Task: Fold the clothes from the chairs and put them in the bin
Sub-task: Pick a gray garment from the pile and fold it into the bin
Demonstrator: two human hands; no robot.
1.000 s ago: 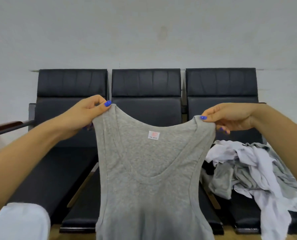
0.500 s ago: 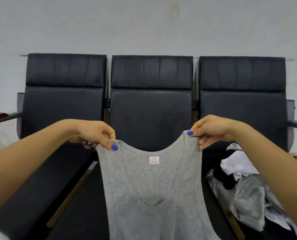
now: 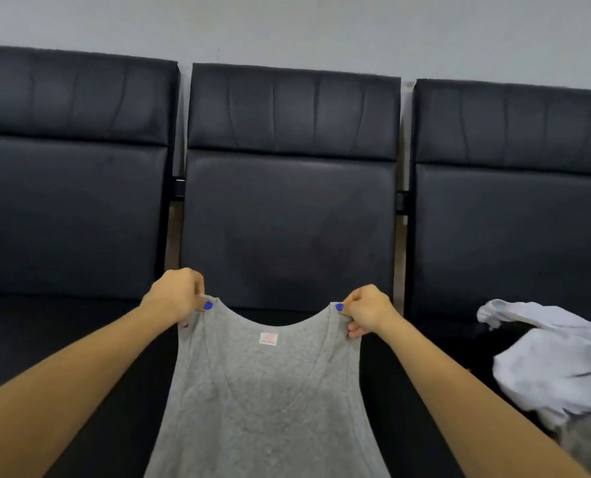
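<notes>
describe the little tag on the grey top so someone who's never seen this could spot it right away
Start at the row of three black chairs against the wall; in front of the middle one, the left hand and right hand pinch the straps of a grey tank top. Just below the scooped neckline sits the tag: a small white rectangle with a pinkish mark, the only non-grey patch on the top.

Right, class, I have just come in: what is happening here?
A person holds a grey tank top up by its shoulder straps, the left hand pinching one strap and the right hand the other, over the middle black chair. It is not yet folded. More clothes lie heaped on the right chair.
</notes>
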